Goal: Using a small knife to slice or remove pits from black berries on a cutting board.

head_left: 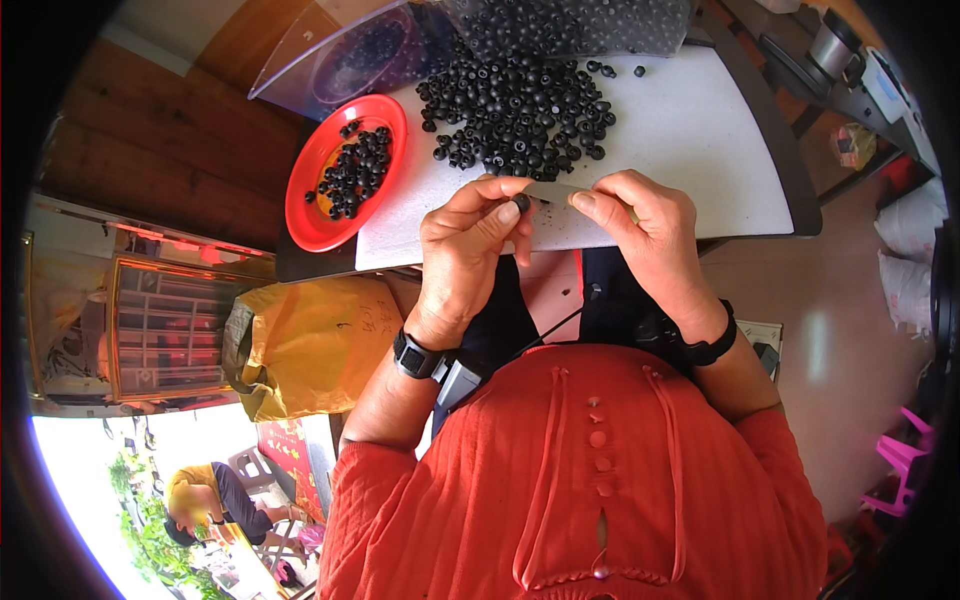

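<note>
Before me stands a white-topped table, a heap of round black pieces on it, a red plate of more at left. Over the near edge, my right hand grips a thin flat tool; my left hand pinches one black piece.

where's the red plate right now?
Head view, upper left: the red plate sits at the left end of the white tabletop, left of the pile of black parts and of the left hand.
</note>
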